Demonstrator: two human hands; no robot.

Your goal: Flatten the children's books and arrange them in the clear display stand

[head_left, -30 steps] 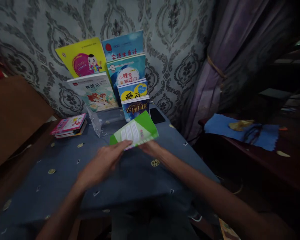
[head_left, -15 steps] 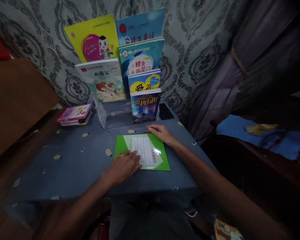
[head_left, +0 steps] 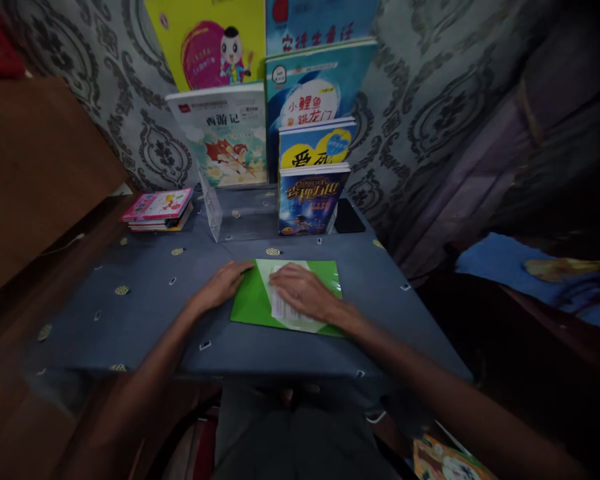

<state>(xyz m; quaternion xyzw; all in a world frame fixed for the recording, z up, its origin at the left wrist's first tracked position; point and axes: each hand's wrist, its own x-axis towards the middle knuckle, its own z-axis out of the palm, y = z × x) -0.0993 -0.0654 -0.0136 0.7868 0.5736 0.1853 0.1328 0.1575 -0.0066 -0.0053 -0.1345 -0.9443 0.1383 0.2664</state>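
Note:
A thin green book (head_left: 247,303) with a pale printed panel lies on the table in front of me. At its upper left corner my left hand (head_left: 225,283) is closed on the edge, fingertips over the cover. My right hand (head_left: 300,291) rests across the middle of the cover, fingers stretched out to the left and palm down, hiding part of the printed text.
Behind the book, a clear stand (head_left: 211,207) holds several picture books, among them a dark blue book (head_left: 310,203) in front. A small stack of books (head_left: 160,210) lies at left. A black phone-like slab (head_left: 350,217) lies at right.
My left hand has moved from the cover to the book's upper left corner. My right hand has come from the top edge onto the cover. The book is slightly turned, and the view has shifted.

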